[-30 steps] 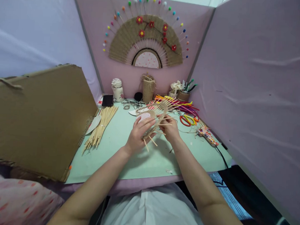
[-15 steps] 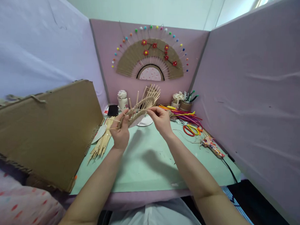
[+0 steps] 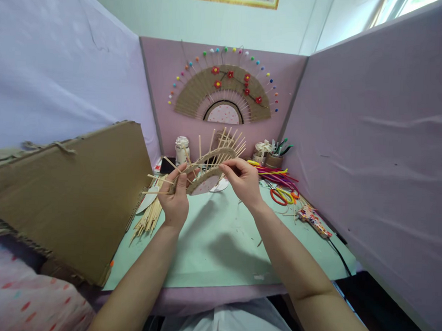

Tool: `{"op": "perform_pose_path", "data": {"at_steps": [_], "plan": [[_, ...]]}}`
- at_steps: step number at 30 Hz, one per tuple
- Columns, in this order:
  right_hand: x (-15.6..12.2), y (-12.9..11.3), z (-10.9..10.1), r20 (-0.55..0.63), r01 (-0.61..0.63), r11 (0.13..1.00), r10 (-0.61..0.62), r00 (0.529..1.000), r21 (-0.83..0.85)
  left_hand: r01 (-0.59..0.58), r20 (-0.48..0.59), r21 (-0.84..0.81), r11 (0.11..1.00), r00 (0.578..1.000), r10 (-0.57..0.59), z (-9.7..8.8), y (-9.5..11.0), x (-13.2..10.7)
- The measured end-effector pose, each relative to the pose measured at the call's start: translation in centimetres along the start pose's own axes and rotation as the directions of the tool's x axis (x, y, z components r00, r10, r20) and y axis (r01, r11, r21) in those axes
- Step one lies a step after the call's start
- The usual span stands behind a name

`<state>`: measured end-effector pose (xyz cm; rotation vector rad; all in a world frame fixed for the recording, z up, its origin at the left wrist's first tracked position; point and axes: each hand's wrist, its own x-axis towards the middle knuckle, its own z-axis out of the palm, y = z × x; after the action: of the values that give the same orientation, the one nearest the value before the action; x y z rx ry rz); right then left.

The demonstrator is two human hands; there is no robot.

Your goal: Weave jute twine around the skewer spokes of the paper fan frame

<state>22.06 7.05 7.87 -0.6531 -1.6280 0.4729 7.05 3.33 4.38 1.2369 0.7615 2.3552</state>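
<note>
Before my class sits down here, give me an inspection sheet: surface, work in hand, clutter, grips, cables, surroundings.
Surface: pale green tabletop, small scraps scattered on it.
Work in hand: fan-shaped stick frame, held above the tabletop; bundle of wooden sticks lies at left.
Clutter: pipe cleaners, scissors and a patterned glue gun crowd the right side.
Grips: left hand holds the frame's left end; right hand is at its right side, exact hold unclear.
Cables: dark cord runs from the glue gun towards the tabletop's right edge.
Surroundings: flower-decorated fan on the back panel; cardboard sheet at left.
</note>
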Motion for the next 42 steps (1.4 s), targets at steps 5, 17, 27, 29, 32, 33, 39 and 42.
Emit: {"op": "perform_pose_path", "data": {"at_steps": [5, 17, 27, 29, 32, 33, 39, 42], "plan": [[0.2, -1.0, -1.1, -0.048, 0.008, 0.999, -0.010, 0.999, -0.043, -0.013, 0.046, 0.050, 0.999, 0.999, 0.011, 0.1, 0.3, -0.5], [0.9, -4.4, -4.4, -0.036, 0.342, 0.859, -0.383, 0.923, -0.381, -0.080, 0.131, 0.151, 0.985, 0.990, 0.060, -0.5, -0.2, -2.5], [0.5, -3.7, -4.6, -0.011, 0.184, 0.913, -0.202, 0.979, -0.365, -0.096, 0.135, 0.105, 0.990, 0.988, 0.081, 0.1, 0.0, -2.8], [0.4, -3.0, -4.5, -0.003, 0.138, 0.924, -0.148, 0.989, -0.356, -0.096, 0.153, 0.093, 0.991, 0.985, 0.081, 0.0, 0.0, -2.7], [0.2, -2.4, -4.3, 0.001, 0.092, 0.934, -0.097, 0.995, -0.346, -0.122, 0.153, 0.058, 0.991, 0.982, 0.112, 0.0, -0.1, -2.5], [0.2, -2.3, -4.3, 0.004, 0.084, 0.935, -0.088, 0.996, -0.344, -0.128, 0.143, 0.051, 0.990, 0.982, 0.120, 0.0, -0.1, -2.4], [0.4, -2.9, -5.5, 0.060, 0.139, 0.943, -0.127, 0.990, -0.302, -0.096, 0.115, 0.073, 0.993, 0.990, 0.087, -0.1, -0.1, -2.3], [0.7, -3.7, -6.3, 0.083, 0.236, 0.922, -0.221, 0.972, -0.306, -0.083, 0.105, 0.106, 0.991, 0.992, 0.072, -0.2, -0.1, -2.3]]}}
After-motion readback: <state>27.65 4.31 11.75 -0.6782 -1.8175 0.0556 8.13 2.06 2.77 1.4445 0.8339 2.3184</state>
